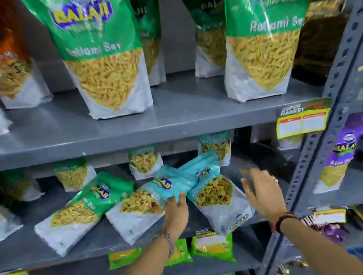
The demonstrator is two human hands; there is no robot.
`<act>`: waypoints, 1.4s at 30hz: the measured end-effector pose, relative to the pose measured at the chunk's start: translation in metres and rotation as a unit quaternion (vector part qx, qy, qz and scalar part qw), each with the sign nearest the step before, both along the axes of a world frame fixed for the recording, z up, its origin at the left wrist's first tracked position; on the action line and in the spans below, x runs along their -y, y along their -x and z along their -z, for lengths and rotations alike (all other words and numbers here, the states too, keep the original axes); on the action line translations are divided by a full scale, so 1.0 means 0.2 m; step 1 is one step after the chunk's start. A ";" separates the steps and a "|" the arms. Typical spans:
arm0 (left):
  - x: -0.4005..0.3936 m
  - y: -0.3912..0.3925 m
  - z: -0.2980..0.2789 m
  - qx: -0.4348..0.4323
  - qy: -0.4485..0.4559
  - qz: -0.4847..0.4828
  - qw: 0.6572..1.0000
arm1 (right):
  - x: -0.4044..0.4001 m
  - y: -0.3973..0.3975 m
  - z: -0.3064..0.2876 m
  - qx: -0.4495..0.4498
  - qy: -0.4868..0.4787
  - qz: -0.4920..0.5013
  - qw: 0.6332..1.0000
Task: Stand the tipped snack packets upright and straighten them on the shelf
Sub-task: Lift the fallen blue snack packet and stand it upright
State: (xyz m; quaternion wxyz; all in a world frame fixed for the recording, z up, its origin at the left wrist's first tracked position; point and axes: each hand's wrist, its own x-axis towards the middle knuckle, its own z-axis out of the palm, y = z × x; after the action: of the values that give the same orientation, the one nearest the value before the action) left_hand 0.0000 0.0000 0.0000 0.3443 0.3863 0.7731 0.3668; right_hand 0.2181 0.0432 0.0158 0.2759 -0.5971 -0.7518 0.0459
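Three snack packets lie tipped on the middle grey shelf. A green packet leans over to the left. A light-blue packet lies beside it, and a second light-blue packet leans across it on the right. My left hand reaches in between the two blue packets, fingertips on the lower edge of the left one. My right hand hovers just right of the second blue packet, fingers spread, holding nothing.
Tall green packets stand upright on the shelf above. Smaller packets stand at the back of the middle shelf. A slotted grey upright post rises at the right, with purple packets beyond it. A price label hangs on the upper shelf edge.
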 end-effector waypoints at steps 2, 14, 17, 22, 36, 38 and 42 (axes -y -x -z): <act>-0.09 0.01 0.09 0.113 0.056 -0.001 0.992 | -0.08 0.01 0.08 -0.053 0.066 0.028 0.996; -0.36 -0.04 0.38 0.288 0.088 -0.033 0.953 | -0.50 0.13 0.33 -0.186 0.341 0.079 0.918; -0.36 -0.04 0.39 0.315 0.085 -0.038 0.944 | -0.52 0.13 0.37 -0.203 0.344 0.100 0.911; -0.32 -0.03 0.36 0.383 0.081 -0.051 0.919 | -0.44 0.09 0.38 -0.223 0.309 0.140 0.914; -0.04 -0.09 0.19 0.365 0.073 0.099 0.923 | 0.15 -0.12 0.41 -0.451 0.275 0.230 0.817; 0.00 -0.11 0.15 0.362 0.055 0.128 0.922 | 0.21 -0.14 0.39 -0.493 0.266 0.234 0.795; 0.05 -0.13 0.08 0.356 0.008 0.147 0.923 | 0.25 -0.18 0.30 -0.531 0.228 0.206 0.790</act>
State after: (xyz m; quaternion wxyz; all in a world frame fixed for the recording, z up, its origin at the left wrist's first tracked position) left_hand 0.0265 -0.0094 -0.0159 0.6501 0.3364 0.5369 0.4194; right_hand 0.2534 -0.0066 -0.0438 0.4907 -0.6647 -0.3136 0.4680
